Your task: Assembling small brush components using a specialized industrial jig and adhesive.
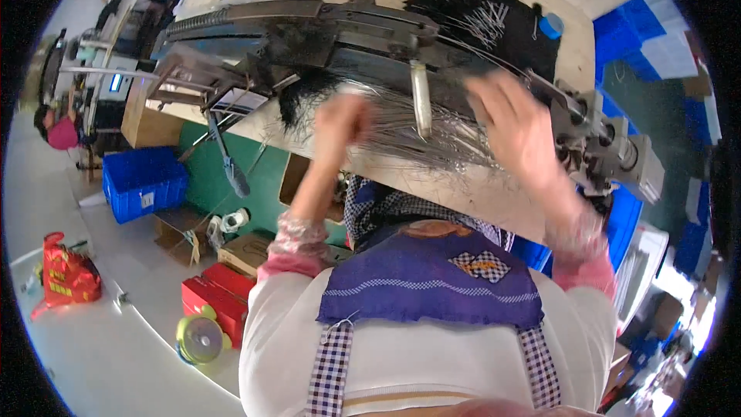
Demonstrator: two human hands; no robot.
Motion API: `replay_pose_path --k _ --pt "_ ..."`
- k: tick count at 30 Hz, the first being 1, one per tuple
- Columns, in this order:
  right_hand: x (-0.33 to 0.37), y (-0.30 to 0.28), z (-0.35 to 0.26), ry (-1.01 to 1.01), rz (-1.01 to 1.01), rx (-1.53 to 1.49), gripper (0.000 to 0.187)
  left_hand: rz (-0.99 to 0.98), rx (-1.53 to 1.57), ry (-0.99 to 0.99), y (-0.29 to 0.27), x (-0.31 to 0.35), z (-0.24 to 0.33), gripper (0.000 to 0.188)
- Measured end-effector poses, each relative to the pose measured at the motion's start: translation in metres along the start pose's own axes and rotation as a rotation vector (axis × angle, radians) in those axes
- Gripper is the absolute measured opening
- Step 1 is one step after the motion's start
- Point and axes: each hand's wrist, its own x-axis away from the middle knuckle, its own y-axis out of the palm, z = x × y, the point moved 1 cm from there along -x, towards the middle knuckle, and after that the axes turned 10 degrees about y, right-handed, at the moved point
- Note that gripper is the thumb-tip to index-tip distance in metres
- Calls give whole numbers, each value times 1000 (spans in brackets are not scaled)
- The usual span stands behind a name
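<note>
hands' room: tight | long dark machine bar (309, 31) right behind both hands, its metal lever (421, 100) sticking down between them | fan of thin wires (432, 135) covers the bench edge (494, 197) | open floor (116, 340) down left, past the blue crate (143, 181)

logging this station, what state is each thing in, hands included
left hand: closed on the thin silvery wires, grip tight
right hand: blurred, fingers spread on the wires
long dark metal machine: lying across the pale wooden bench
blue plastic crate: on floor, contents unclear
</note>
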Motion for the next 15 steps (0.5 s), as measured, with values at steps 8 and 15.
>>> replay_pose_path --k 8,15 --pt "22 51 86 729 -149 293 21 398 266 -128 -84 -21 -16 33" --pt "56 33 72 381 -71 231 26 641 194 124 -23 2 -2 28"
